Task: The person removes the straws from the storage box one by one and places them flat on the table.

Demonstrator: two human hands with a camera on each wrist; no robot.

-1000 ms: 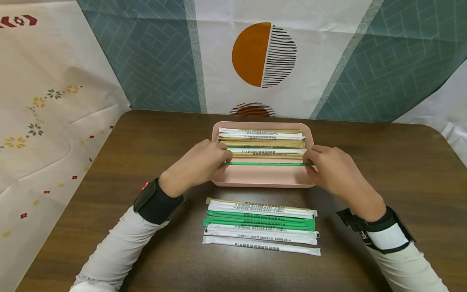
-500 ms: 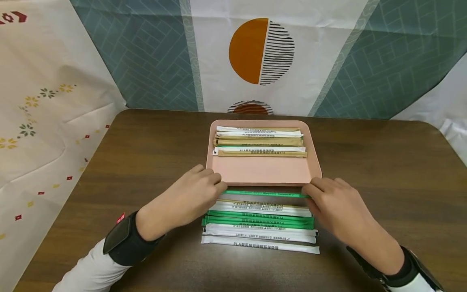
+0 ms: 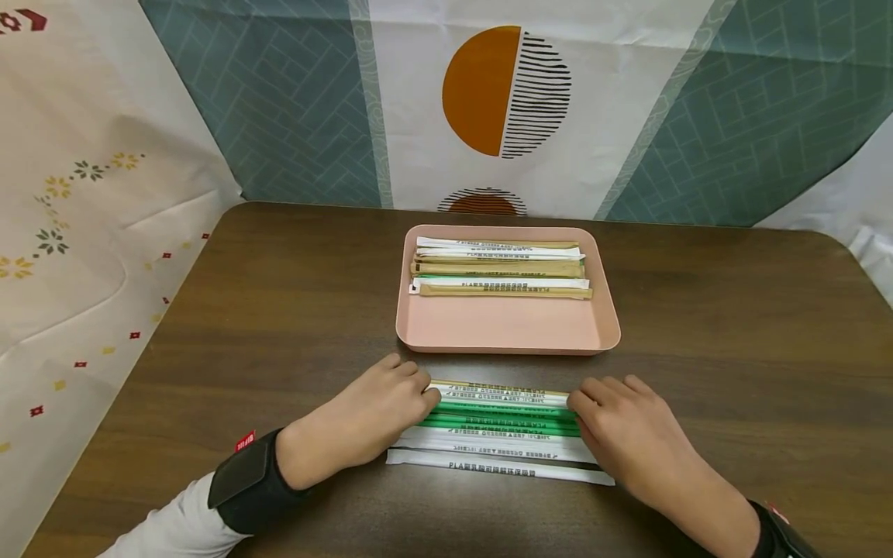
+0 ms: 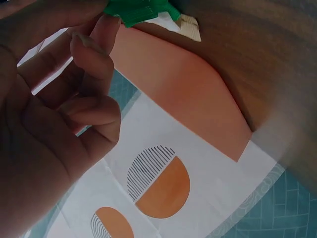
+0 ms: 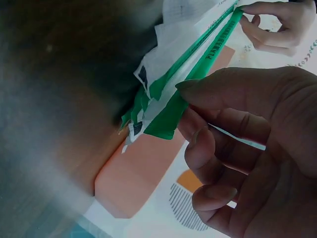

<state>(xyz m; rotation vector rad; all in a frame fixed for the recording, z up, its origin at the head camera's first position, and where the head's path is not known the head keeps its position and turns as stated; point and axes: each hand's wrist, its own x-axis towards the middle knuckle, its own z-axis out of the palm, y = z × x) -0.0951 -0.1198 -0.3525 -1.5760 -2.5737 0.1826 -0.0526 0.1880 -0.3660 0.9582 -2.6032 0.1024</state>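
My left hand (image 3: 370, 415) and right hand (image 3: 638, 434) are over the near row of paper-wrapped straws on the table. In the right wrist view, the right thumb and fingers pinch one end of a green-wrapped straw (image 5: 218, 47). The other hand holds its far end there. The left wrist view shows a green wrapper end (image 4: 133, 12) at the left fingertips. Beneath the hands lie green and white wrapped straws, with a white-wrapped straw (image 3: 498, 465) nearest the person. Which green one is held is hard to tell in the head view.
Beyond the hands stands a pink tray (image 3: 505, 325). Several white and brown wrapped straws (image 3: 498, 267) lie across its far half. A patterned cloth (image 3: 502, 93) hangs behind the wooden table (image 3: 293, 310).
Both hands have come from over the tray towards the person, carrying the thin green-wrapped straw to the near row. The tray's straws have stayed in place.
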